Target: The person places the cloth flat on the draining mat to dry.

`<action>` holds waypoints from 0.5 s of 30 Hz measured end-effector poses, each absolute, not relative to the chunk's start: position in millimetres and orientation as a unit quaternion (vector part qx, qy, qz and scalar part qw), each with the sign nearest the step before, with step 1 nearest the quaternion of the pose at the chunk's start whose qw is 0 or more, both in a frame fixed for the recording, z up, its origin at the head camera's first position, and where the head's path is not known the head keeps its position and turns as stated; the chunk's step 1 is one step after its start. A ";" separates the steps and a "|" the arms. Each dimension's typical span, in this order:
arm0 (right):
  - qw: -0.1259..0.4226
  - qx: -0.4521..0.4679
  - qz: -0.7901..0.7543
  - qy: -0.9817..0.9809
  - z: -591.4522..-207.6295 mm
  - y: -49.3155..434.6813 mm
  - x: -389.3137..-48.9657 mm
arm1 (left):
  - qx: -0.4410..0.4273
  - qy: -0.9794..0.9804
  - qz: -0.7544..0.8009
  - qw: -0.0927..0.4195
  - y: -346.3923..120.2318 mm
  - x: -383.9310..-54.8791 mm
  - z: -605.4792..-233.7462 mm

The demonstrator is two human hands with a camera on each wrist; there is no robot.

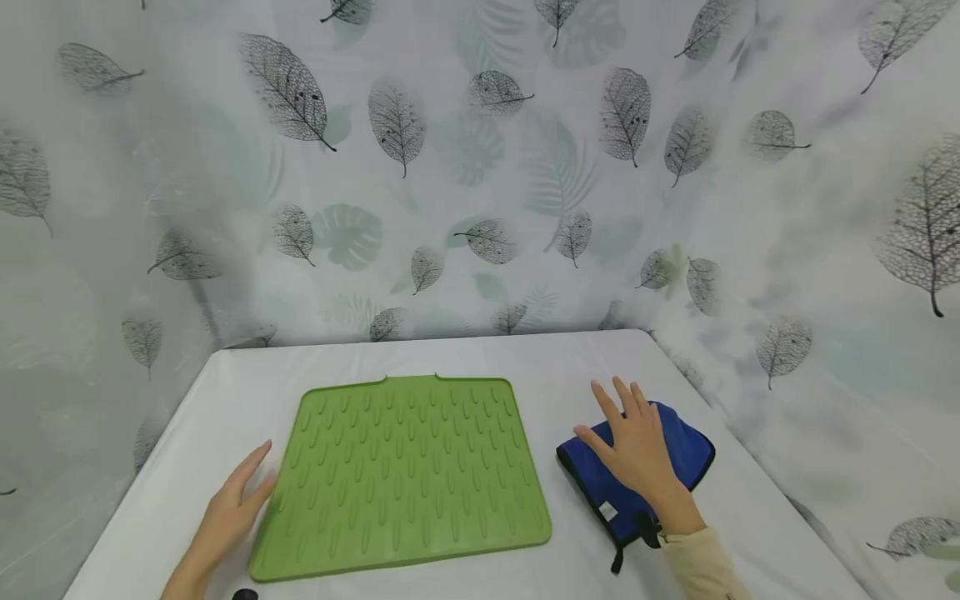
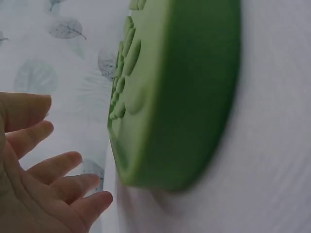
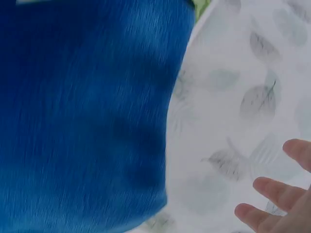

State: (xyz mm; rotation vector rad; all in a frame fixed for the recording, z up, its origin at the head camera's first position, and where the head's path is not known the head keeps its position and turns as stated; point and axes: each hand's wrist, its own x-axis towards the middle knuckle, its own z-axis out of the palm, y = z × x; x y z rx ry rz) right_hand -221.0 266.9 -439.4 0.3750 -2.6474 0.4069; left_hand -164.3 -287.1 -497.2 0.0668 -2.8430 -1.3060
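A green ridged mat (image 1: pixel 405 475), with raised oblong bumps, lies on the white table. Beside its left edge is my left hand (image 1: pixel 228 508), its fingers extended and nothing held; the left wrist view shows the fingers (image 2: pixel 53 167) apart from the mat's thick rim (image 2: pixel 194 97). To the right, a folded blue cloth (image 1: pixel 686 446) with black edging, a small white tag and a black strap lies on the table. My right hand (image 1: pixel 637 446) is spread over it, partly hiding it. In the right wrist view, the fingertips (image 3: pixel 277 191) stand apart from the blue fabric (image 3: pixel 97 116).
The white table (image 1: pixel 585 567) reaches back to a leaf-printed curtain (image 1: pixel 480 167) that surrounds it on the left, back and right. A small dark round object (image 1: pixel 245 594) shows at the bottom edge, near my left wrist.
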 end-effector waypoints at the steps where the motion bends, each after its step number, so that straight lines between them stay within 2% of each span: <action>1: 0.226 0.133 0.150 -0.953 -437.7 271.3 -221.2 | 0.025 -0.907 -0.420 -0.007 -286.9 -164.8 -498.4; 7: 0.241 0.080 0.198 -0.947 -426.4 297.9 -227.8 | 0.021 -0.910 -0.411 -0.047 -285.9 -167.2 -504.3; 15: 0.153 0.025 0.244 -0.957 -421.3 324.2 -239.6 | -0.003 -0.927 -0.373 -0.048 -285.9 -166.8 -514.1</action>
